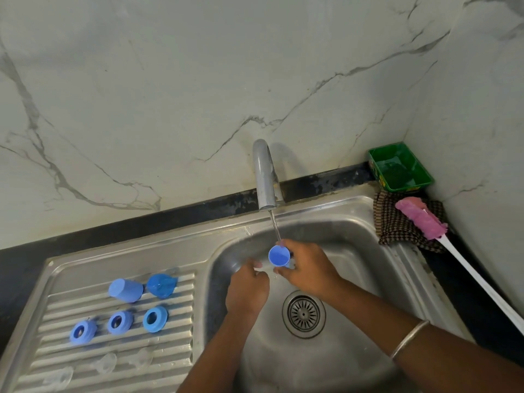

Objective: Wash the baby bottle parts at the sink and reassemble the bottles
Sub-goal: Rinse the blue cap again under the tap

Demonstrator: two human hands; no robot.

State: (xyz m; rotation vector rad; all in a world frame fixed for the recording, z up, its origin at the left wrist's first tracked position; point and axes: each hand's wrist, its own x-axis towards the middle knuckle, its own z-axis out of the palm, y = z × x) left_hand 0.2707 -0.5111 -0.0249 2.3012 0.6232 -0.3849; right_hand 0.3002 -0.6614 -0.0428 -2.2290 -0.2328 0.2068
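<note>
Baby-bottle parts lie spread on the ribbed steel drainboard [175, 373] at the left: nearest the camera, three clear silicone teats [106, 363] sit in a loose row along its front edge, hard to make out against the metal. Just beyond them, three blue screw rings [120, 322] stand in a line, each with its round hole facing up, none touching its neighbour. Behind the rings, a light blue cap [125, 290] rests mouth-down beside a darker blue cap [162, 284], the two just apart. To the right, both forearms reach over the sink basin [354, 279], above its round drain strainer [303, 314]; a metal bangle [409, 338] circles the right wrist. Left hand [247, 287] has its fingers curled inward, and whether it holds anything I cannot tell. Right hand [307, 268] grips a small blue cap [279, 257] between thumb and fingers, open mouth toward the camera, directly under a thin stream of water [274, 225] from the chrome tap [266, 177]. Farther right, a pink bottle brush [422, 219] with a long white handle lies across a brown checked cloth [394, 225], and a green plastic tray [400, 167] sits in the corner against the marble wall [170, 80].
</note>
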